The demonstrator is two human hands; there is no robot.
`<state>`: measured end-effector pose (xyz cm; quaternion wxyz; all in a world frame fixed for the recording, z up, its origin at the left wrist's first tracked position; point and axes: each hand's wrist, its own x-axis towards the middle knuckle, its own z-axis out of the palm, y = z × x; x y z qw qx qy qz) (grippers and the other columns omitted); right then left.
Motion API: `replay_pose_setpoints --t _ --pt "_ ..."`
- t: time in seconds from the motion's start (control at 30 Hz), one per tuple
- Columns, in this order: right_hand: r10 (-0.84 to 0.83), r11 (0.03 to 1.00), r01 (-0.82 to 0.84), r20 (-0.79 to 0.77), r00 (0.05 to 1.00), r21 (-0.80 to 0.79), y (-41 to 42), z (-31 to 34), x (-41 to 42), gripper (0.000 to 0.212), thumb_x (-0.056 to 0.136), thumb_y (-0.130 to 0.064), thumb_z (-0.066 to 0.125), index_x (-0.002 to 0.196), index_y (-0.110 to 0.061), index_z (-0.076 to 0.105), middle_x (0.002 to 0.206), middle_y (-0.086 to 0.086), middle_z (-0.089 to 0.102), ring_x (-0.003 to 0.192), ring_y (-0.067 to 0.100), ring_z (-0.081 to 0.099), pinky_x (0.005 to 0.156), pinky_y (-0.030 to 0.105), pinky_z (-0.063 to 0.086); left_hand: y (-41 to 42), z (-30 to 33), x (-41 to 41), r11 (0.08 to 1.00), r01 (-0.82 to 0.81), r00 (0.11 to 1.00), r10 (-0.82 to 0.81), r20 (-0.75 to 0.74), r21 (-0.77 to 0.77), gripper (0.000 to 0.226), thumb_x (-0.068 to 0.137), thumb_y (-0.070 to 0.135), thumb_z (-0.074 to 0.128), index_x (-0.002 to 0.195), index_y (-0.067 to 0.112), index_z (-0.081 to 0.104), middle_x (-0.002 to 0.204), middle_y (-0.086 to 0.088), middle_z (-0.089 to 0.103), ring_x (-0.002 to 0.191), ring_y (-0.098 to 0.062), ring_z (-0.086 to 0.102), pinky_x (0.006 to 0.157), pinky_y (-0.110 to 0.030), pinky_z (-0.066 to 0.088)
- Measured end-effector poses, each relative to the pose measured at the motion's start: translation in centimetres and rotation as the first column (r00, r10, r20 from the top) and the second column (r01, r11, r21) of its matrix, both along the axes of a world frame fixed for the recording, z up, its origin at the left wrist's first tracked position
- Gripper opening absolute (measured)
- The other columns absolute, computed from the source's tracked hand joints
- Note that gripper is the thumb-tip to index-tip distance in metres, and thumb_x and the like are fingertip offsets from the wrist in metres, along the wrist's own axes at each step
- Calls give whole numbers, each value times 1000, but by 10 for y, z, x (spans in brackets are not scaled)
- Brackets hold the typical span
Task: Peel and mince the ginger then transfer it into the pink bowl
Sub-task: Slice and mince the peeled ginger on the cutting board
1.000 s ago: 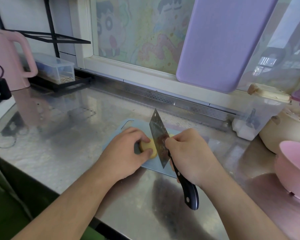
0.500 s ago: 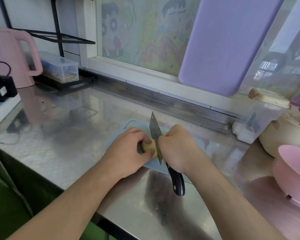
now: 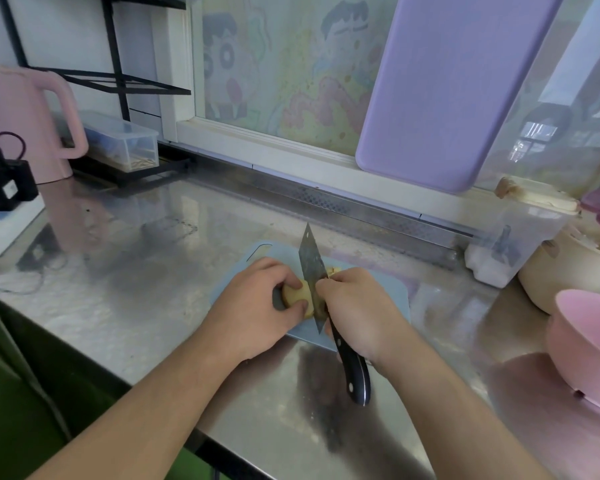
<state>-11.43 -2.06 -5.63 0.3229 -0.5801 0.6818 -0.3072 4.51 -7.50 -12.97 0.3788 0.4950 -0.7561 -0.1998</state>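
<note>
A yellowish piece of ginger [image 3: 294, 295] lies on a small pale blue cutting board [image 3: 400, 292] in the middle of the steel counter. My left hand [image 3: 257, 306] grips the ginger from the left, fingers curled over it. My right hand [image 3: 357, 310] grips the black handle of a cleaver [image 3: 310, 268] close to the blade. The blade stands on edge against the ginger's right side, its tip pointing away from me. The pink bowl [image 3: 589, 344] stands at the right edge of the counter, apart from both hands.
A cream pot [image 3: 565, 271] and a clear lidded container [image 3: 513, 244] stand behind the pink bowl. A purple board [image 3: 458, 81] leans on the window. At the far left are a pink kettle [image 3: 18, 119], a power strip [image 3: 4, 223] and a clear box [image 3: 122, 140].
The cleaver and my right hand have moved left and down, bringing the blade against the ginger. My left hand has kept its hold on the ginger.
</note>
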Motion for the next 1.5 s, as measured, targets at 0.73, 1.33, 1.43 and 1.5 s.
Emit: replay_pose_setpoints --t 0.73,1.33,1.43,1.5 --pt "-5 1000 10 195 981 -28 16 19 -14 32 93 -7 50 61 -8 49 44 8 46 36 19 38 46 28 29 2 1 3 999 -31 999 33 -34 33 29 81 38 85 104 37 68 108 20 59 101 6 58 96 -27 52" --pt "24 985 -76 -311 950 -157 17 0 18 38 102 -19 47 64 -18 42 70 6 50 69 27 50 63 35 46 -1 0 1 997 -48 999 49 11 -65 16 81 31 80 96 28 75 101 17 63 94 -4 63 89 -32 55" --pt "25 988 -74 -325 945 -137 11 4 20 38 102 -18 48 65 -19 41 69 3 47 73 27 50 59 31 41 -1 1 0 997 -42 999 43 13 -63 15 79 29 80 93 27 74 100 16 64 93 -5 62 87 -32 54" --pt "30 992 -66 -308 951 -106 5 7 19 33 102 -17 48 69 -17 45 76 8 53 76 28 52 67 36 49 -1 2 1 998 -47 999 47 3 -49 14 81 33 80 93 29 74 99 17 63 92 -4 62 86 -31 55"
